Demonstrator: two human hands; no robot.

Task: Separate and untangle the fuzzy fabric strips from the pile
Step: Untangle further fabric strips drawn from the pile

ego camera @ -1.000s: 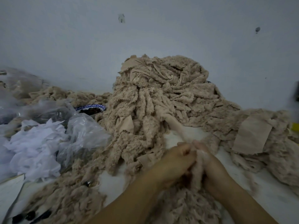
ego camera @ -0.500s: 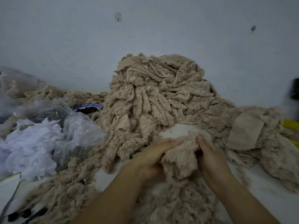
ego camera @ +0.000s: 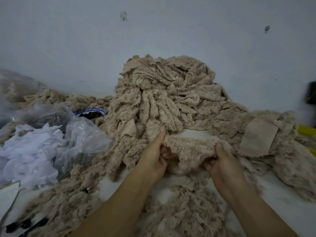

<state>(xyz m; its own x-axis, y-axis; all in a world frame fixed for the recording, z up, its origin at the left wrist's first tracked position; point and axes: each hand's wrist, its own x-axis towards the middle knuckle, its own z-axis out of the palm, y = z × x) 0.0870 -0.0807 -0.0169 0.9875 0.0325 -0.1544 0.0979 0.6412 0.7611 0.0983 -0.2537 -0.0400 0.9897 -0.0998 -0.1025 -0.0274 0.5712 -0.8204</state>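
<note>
A tall pile of beige fuzzy fabric strips (ego camera: 167,100) rises against the wall at centre. In front of it I hold one fuzzy strip (ego camera: 189,151) stretched sideways between both hands. My left hand (ego camera: 153,159) pinches its left end, thumb pointing up along the fabric. My right hand (ego camera: 222,165) grips its right end with the thumb on top and fingers curled underneath. A heap of loose fuzzy strips (ego camera: 184,207) lies on the white table (ego camera: 273,189) below my hands.
Crumpled clear plastic bags with white scraps (ego camera: 42,147) fill the left side. A blue-rimmed bowl (ego camera: 92,112) of dark pieces sits behind them. More beige fabric (ego camera: 273,139) spreads to the right, near a yellow object (ego camera: 307,130). The wall stands close behind.
My hands have moved apart, spreading the bunched strip out flat between them. One second ago they were pressed together around a narrow twist of fabric.
</note>
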